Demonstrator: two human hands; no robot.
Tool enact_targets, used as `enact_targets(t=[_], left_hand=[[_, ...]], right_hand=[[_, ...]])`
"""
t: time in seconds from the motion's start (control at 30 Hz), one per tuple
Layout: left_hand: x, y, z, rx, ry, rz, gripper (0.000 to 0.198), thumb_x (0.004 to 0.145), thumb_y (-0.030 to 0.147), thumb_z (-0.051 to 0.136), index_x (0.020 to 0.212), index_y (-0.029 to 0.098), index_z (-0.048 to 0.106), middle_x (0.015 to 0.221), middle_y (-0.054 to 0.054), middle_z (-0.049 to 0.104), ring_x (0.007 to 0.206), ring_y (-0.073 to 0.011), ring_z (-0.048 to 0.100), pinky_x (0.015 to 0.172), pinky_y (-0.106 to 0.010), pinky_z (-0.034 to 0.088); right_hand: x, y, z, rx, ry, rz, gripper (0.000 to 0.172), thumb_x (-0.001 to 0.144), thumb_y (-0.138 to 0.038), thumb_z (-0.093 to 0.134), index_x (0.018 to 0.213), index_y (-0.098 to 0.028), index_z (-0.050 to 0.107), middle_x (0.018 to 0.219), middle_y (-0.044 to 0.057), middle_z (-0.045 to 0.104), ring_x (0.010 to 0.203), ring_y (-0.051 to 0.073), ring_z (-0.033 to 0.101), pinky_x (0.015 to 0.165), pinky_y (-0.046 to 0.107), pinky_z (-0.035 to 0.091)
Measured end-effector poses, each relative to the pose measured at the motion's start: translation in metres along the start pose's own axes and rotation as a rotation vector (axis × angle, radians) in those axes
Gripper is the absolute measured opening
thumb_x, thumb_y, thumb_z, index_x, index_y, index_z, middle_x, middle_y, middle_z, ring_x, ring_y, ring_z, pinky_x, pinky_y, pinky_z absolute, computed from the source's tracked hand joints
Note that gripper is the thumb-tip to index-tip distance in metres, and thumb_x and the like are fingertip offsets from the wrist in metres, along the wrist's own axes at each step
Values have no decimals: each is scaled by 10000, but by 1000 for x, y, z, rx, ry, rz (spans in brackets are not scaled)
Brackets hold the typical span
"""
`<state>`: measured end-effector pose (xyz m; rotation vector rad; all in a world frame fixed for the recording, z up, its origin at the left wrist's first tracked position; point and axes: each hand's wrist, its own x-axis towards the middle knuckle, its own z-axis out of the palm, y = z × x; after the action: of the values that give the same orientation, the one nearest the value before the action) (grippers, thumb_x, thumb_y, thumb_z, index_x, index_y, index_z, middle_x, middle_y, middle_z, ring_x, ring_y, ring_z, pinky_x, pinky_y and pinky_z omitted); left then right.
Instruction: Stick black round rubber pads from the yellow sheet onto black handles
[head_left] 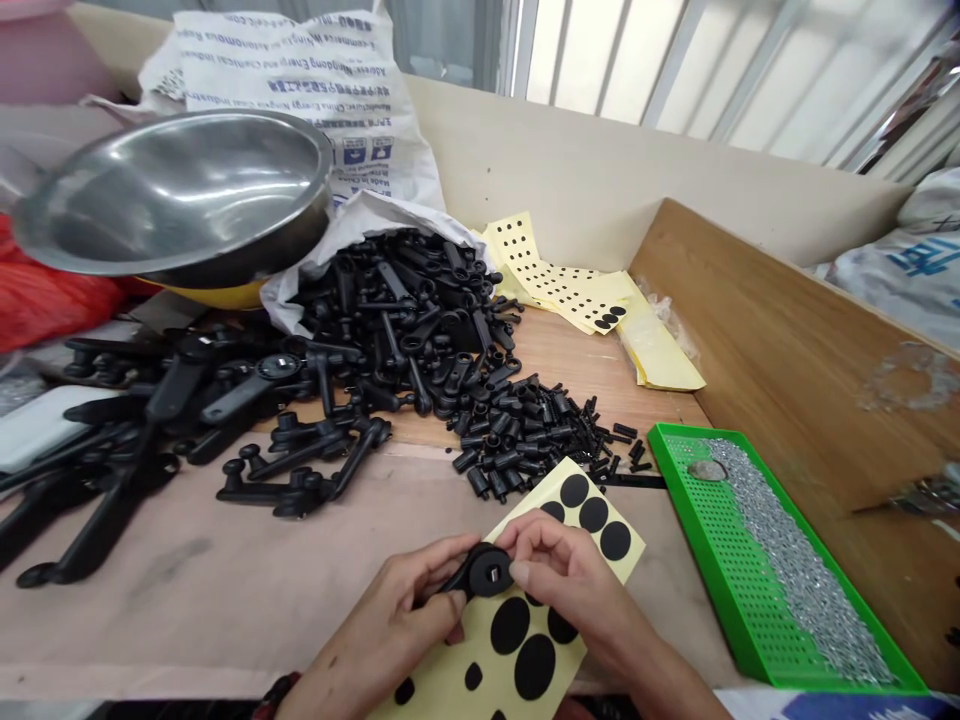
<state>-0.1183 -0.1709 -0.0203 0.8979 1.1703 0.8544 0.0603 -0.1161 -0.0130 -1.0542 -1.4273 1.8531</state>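
My left hand (390,625) grips the arm of a small black plastic lever (484,572), and the fingertips of my right hand (562,570) pinch its round head. The head shows a small rectangular opening. Below my hands lies a yellow backing sheet (553,482) carrying round black adhesive pads, some of it hidden under my hands. Just beyond the sheet spreads a heap of similar black plastic parts (397,340), spilling from a white paper sack (330,275). Larger black levers (172,400) lie to the left of the heap.
A green perforated tray (750,540) holding many small silver screws sits to my right, against an angled wooden board (795,340). A steel bowl (172,190) tilts at the back left. Used yellow backing sheets (570,290) lie behind the heap.
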Motion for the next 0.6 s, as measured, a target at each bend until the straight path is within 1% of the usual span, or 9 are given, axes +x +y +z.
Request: enact_targets(t=[0.2,0.37,0.5,0.6], left_hand=[[-1,4,1,57,9,-7,456,689,193,558,1139,169,626,866,-20,693,598,-120,522,586,-213,437],[0,7,2,70,9,-3,418,717,218,558,1125,176,637,864,-22,698,609,-122,526,579,-205,436],[0,4,2,81,33,-7,428,714,263,579,1128,166,634,833,-27,692,575,-121,520,574,-220,434],[1,-3,0,66,47,4,428,732,296,584,1135,156,625,817,-36,684,585,-131,528,566,-230,438]], right_hand=[[2,-1,1,-33,-3,-7,134,639,-232,623,597,-173,510,907,53,556,777,161,518,668,259,410],[1,-1,1,-45,-6,-7,133,632,-226,614,587,-173,500,884,50,548,746,151,509,617,243,396],[2,0,0,-47,-3,-12,100,634,-204,603,594,-171,517,881,43,554,735,139,504,603,230,387],[3,1,0,-45,0,-4,75,631,-192,594,603,-167,528,869,35,558,678,116,484,570,217,372]])
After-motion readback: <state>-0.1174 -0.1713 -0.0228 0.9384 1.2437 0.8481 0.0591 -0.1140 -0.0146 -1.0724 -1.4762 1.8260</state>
